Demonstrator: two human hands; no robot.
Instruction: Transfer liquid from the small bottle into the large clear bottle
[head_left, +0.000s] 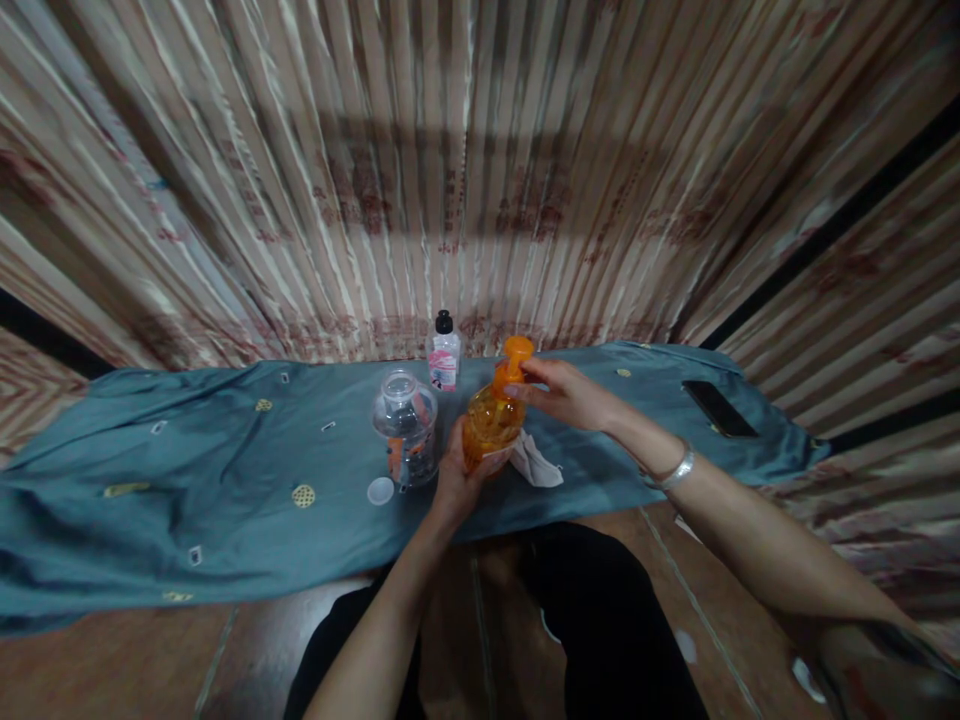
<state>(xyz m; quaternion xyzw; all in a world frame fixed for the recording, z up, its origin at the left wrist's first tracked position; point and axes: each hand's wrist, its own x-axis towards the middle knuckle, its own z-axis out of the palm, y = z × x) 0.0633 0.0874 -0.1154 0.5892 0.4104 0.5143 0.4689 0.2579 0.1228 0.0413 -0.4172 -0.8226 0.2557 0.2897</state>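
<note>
An orange see-through pump bottle (491, 420) is held up over the near part of the cloth, tilted a little to the right. My left hand (461, 475) wraps round its lower body. Up at the neck, the fingers of my right hand (559, 392) are closed on the orange pump head (516, 362). Just left of the bottle stands a clear plastic jar (401, 425) with no cap on its mouth. A round white cap (380, 491) lies flat in front of that jar. Beneath the pump bottle, to its right, is a crumpled white tissue (536, 462).
A small clear bottle with a black cap and pink label (444, 355) stands behind the jar. Toward the right end lies a dark phone (718, 408). A blue-green cloth (247, 460) covers the table, and a pleated curtain (465, 180) hangs behind it.
</note>
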